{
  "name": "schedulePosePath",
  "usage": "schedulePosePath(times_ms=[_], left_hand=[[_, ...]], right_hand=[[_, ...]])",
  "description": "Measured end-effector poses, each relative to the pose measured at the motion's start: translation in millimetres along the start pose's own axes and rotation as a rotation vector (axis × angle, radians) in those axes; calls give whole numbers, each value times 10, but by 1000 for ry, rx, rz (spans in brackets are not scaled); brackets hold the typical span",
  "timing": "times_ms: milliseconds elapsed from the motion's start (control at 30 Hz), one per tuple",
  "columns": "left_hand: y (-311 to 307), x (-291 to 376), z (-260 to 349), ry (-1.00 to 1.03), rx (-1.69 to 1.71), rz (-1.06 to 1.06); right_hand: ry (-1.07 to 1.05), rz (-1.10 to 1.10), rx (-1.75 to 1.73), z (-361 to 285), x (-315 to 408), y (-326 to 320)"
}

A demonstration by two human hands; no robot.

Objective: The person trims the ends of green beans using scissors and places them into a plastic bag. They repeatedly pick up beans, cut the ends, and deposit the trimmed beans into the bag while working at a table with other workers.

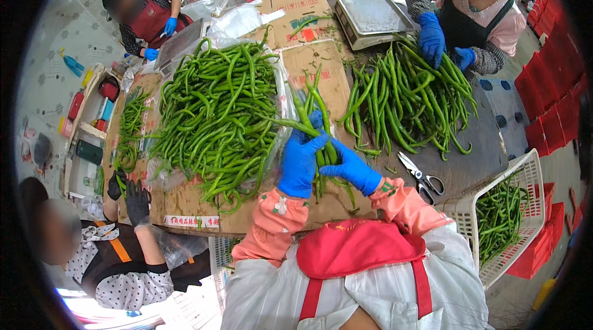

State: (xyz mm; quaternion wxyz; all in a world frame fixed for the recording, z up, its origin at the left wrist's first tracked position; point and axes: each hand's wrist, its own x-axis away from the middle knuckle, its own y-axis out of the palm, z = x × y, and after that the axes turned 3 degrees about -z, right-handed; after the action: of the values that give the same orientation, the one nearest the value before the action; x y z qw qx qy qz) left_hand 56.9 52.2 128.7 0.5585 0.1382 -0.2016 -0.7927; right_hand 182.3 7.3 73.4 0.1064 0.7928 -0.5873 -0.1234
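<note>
My left hand (pixel 299 158), in a blue glove, grips a small bunch of long green chili peppers (pixel 324 103) over the cardboard-covered table. One pepper juts out to the left between thumb and fingers. My right hand (pixel 354 165), gloved alike, touches the lower right side of the same bunch with its fingertips; whether it bears any of the weight I cannot tell. Left of my hands lies a large heap of green chili peppers (pixel 222 107) on clear plastic sheeting. Another pile of peppers (pixel 407 94), more evenly lined up, spreads over the dark tabletop to the right.
Scissors (pixel 420 177) lie right of my hands. A white plastic crate (pixel 468 219) of peppers stands at the table's right corner. A metal-topped scale (pixel 373 13) sits at the back. Co-workers surround the table; one has blue-gloved hands (pixel 433 43) on the right pile.
</note>
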Motion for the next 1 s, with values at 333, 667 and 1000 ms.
schedulePosePath(times_ms=[333,667,1000], left_hand=[[66,-25,77,-26,-78,22],[-235,-238,234,-55,-251,41],[-291,-320,71,-112,-235,75]], right_hand=[[251,-89,-315,-147,121,-13],[219,-191,-778,-30,178,-248],[263,-53,-726,-106,202,-309]])
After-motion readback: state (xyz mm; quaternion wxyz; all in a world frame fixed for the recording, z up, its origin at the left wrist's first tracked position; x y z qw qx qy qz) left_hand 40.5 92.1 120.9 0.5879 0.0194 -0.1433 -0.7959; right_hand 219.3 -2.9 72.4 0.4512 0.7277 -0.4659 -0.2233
